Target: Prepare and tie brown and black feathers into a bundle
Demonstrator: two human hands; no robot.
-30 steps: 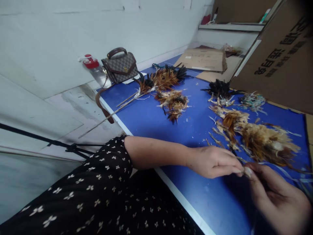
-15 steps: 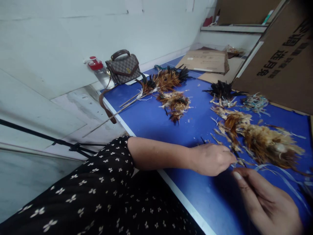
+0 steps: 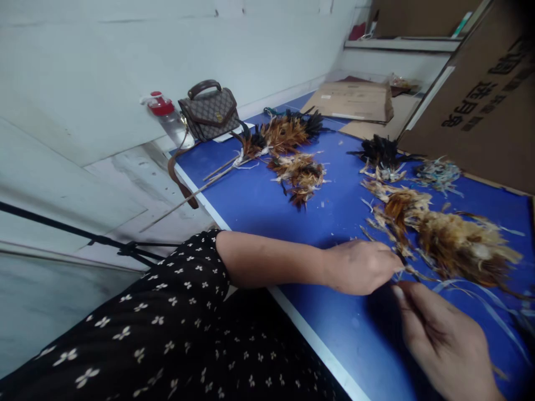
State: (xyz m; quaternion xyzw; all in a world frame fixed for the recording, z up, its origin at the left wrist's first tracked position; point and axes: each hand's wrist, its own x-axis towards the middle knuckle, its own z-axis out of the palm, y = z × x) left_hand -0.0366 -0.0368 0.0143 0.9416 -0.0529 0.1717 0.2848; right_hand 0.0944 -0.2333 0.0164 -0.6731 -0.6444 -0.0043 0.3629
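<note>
Blue tabletop [image 3: 251, 206] carries a long heap of brown and tan feathers [image 3: 455, 245] just beyond both hands. The left hand [image 3: 361, 266] reaches into its near edge, fingers pressed together, pinching a few feathers. The right hand [image 3: 443, 340] hovers just beside, fingers loosely extended, holding nothing visible.

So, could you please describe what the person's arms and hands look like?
The left arm wears a short black sleeve printed with small white flowers, bare below the elbow. The left hand and right hand are bare: no gloves, rings or watch visible.
</note>
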